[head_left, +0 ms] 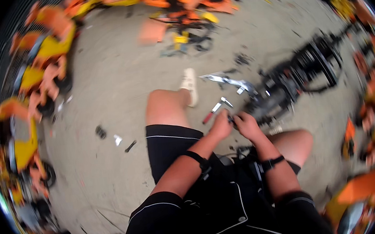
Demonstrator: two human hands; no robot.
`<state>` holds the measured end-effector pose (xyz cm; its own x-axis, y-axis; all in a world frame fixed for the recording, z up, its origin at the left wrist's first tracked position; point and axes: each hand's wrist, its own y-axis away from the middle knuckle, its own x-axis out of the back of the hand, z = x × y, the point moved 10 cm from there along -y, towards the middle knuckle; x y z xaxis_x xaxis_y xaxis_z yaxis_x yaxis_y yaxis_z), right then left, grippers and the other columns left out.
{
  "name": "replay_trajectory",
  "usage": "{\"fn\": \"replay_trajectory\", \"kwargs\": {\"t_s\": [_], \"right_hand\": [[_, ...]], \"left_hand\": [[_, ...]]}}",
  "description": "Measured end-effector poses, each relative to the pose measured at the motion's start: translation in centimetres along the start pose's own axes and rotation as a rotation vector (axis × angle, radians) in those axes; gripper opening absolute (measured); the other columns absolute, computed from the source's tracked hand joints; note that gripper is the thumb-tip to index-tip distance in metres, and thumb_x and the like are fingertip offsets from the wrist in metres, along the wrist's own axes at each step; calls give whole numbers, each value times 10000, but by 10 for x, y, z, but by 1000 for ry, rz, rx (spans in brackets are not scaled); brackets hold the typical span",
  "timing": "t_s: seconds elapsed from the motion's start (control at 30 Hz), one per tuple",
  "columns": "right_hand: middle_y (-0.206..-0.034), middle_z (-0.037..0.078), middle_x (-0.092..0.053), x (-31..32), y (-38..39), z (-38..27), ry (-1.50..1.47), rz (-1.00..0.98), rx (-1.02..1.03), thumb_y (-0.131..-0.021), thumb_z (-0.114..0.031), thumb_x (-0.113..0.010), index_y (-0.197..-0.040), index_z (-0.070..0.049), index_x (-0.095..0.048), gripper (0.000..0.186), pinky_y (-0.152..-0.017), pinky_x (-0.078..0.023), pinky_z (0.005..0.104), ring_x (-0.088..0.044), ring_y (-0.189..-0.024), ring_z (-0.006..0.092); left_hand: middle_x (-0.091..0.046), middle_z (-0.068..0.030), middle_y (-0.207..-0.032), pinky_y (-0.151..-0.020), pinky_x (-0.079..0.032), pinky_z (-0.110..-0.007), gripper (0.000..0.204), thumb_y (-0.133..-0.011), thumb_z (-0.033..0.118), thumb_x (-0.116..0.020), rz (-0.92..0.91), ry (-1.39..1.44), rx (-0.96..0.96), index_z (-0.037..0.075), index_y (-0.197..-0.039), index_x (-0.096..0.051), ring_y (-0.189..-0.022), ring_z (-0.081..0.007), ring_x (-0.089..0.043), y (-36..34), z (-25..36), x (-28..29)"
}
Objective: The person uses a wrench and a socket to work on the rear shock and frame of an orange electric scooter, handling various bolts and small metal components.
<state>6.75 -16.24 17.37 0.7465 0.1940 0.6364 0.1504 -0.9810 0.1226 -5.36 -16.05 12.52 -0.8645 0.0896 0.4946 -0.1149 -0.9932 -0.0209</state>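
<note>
My left hand [220, 124] and my right hand [247, 125] meet over my lap, fingers closed around a small dark part [231, 119] that their fingers mostly hide. Just ahead of them lie a hammer [216, 108] with a red grip and a silver metal piece [234, 82]. A black machine frame [296, 75] with mechanical parts lies on the floor to the right, its near end close to my right hand.
The concrete floor [93, 81] holds a small black wrench [130, 146], a white scrap [118, 140] and loose dark pieces [243, 59]. Blurred orange and yellow vehicle bodies and panels [54, 44] line the edges all round, with scattered parts [182, 38] at the far side.
</note>
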Motion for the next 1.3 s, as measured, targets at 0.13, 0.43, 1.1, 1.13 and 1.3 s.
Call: {"fn": "replay_trajectory", "kwargs": {"t_s": [0.13,0.43,1.1,1.13,1.3], "right_hand": [[-886,270,-650,11,7,6,32,35,-69,-915,-219,-523,-920,22,-662,278,-786,-489,502,-619,-868,453],[-884,296,-632,29,19,15,71,162,-88,-898,-160,-525,-959,30,-617,220,-772,-495,504,-620,-866,463],[-839,274,-633,-7,41,-17,69,164,47,-918,-164,-498,-1084,16,-476,246,-716,-481,530,-619,-814,464],[-837,274,-632,-10,41,-13,53,150,35,-916,-161,-502,-1083,16,-476,246,-715,-481,528,-619,-813,463],[-885,284,-632,-22,42,-11,35,112,45,-896,-135,-524,-1083,33,-472,256,-717,-484,515,-619,-835,465]], "left_hand": [[-614,-233,-906,-753,-489,-436,299,-810,60,-667,-91,1,-18,4,-1055,-506,-868,-390,-624,-3,4,-20],[-596,-303,-992,-800,-473,-487,369,-818,111,-683,-269,11,-62,-18,-1079,-457,-952,-474,-588,-10,31,-36],[-675,-267,-971,-798,-504,-517,407,-853,217,-613,-421,-322,-72,34,-1205,-524,-931,-455,-640,18,37,-14],[-678,-258,-982,-799,-507,-510,376,-865,223,-604,-427,-350,-78,33,-1183,-541,-936,-440,-644,20,36,-13],[-682,-240,-1010,-811,-510,-502,323,-838,200,-625,-448,-416,-84,34,-1114,-603,-961,-421,-645,27,42,-5]]}}
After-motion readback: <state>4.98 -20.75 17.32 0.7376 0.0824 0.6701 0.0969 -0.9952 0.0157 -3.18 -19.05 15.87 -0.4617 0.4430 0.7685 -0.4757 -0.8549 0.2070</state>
